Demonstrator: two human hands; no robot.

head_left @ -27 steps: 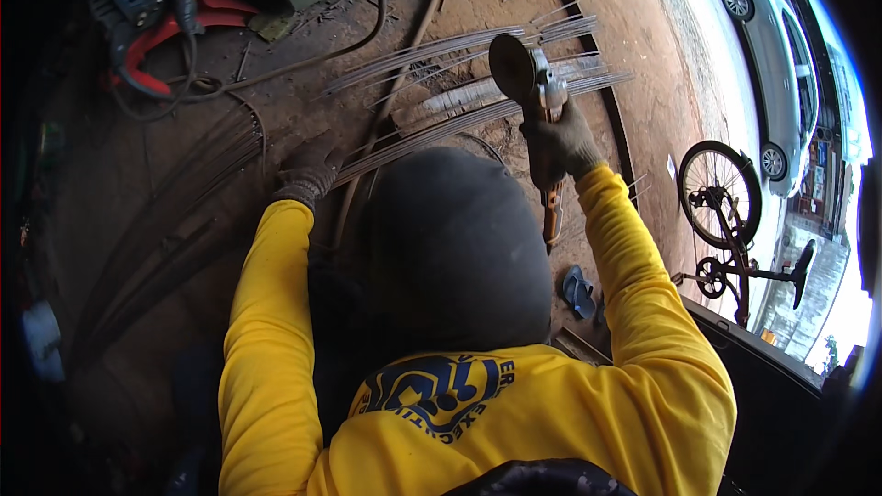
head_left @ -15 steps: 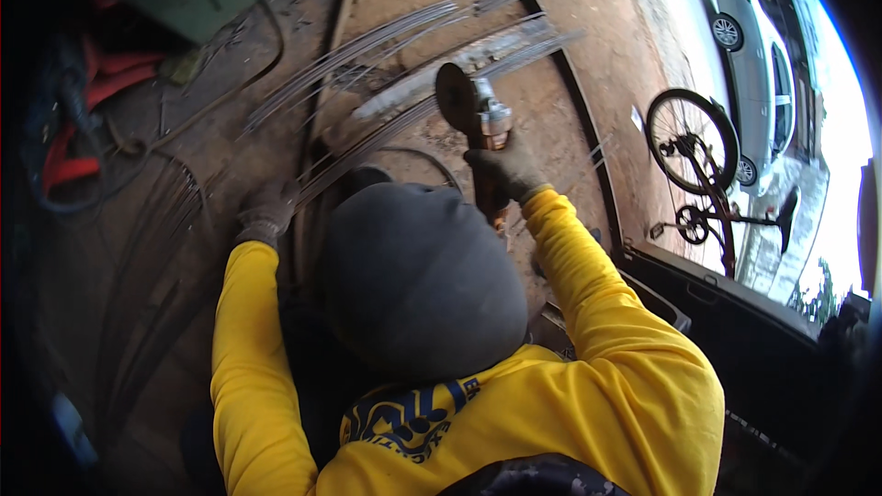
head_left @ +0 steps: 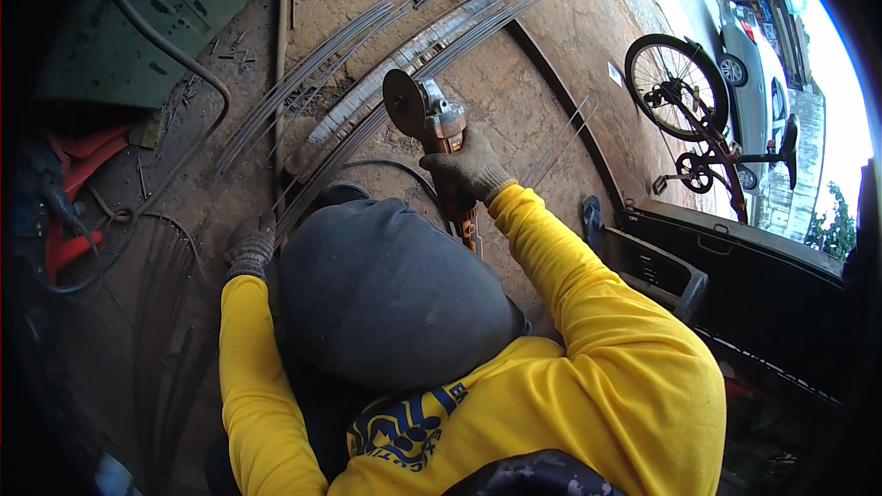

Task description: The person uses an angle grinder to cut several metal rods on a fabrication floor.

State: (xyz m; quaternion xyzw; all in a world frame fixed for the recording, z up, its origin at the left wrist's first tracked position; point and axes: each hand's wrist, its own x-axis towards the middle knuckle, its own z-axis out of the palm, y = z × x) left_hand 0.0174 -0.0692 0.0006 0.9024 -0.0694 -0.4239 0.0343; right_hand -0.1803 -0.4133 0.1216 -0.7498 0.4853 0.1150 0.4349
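Thin steel rods (head_left: 367,83) lie in bundles flat on the dirt floor (head_left: 570,37), fanned out. Long axis runs from the near-left, by the knees, out to the far-right, toward the curved rail edge (head_left: 560,101) of the floor. Near ends converge close to the left hand (head_left: 250,243); far ends splay apart toward the top of the view.

Angle grinder (head_left: 432,124) sits over the middle bundle, disc edge-on and roughly crosswise to the rod axis. Disc looks touching or just above the rods; cannot tell which. No sparks visible.

Right hand (head_left: 469,170), gloved, is clamped around the grinder body, just behind the head. Rods lie directly ahead of and below it, away from the person. Grinder cable (head_left: 395,168) loops back near the body.

Left hand, gloved, is pressed down at the near end of the rods, fingers curled; whether it grips a rod or only pins them down, cannot tell. It is the nearer hand to the rod ends; the right is nearer to the mid-span.

Around:
- green machine cabinet (head_left: 147,18) at the far-left corner, a dark hose (head_left: 184,64) running out from it
- red clamps (head_left: 83,147) at the left edge
- bicycle (head_left: 698,119) beyond the right edge of the floor, well apart
- parked car (head_left: 749,73) further out
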